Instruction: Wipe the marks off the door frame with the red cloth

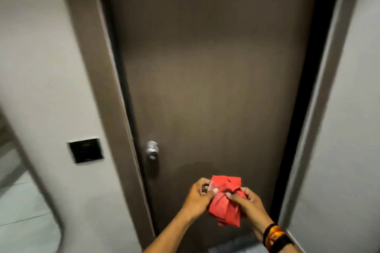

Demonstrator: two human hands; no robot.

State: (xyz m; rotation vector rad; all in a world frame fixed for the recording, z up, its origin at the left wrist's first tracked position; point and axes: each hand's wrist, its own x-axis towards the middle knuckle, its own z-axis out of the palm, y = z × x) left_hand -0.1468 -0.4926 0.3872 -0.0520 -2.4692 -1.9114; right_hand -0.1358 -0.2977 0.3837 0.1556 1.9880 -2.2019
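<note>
Red cloth: bunched, held between both hands in front of the lower part of the closed brown door, clear of its surface. Not yet in contact with the door frame. Left hand: fingers curled, thumb pressed onto the upper left fold of the cloth. Right hand: thumb and fingers pinched shut on the right-hand bunch; woven bands on the wrist. Held at mid-height between the two frame posts, probably for gathering or refolding into a pad before wiping; a judgement only. Both forearms raised from the bottom edge of the view, converging toward the cloth, wrists slightly bent inward. Silver door knob left of the hands, near the left frame post. Black wall switch further left. Marks on the frame: not discernible because of blur.
</note>
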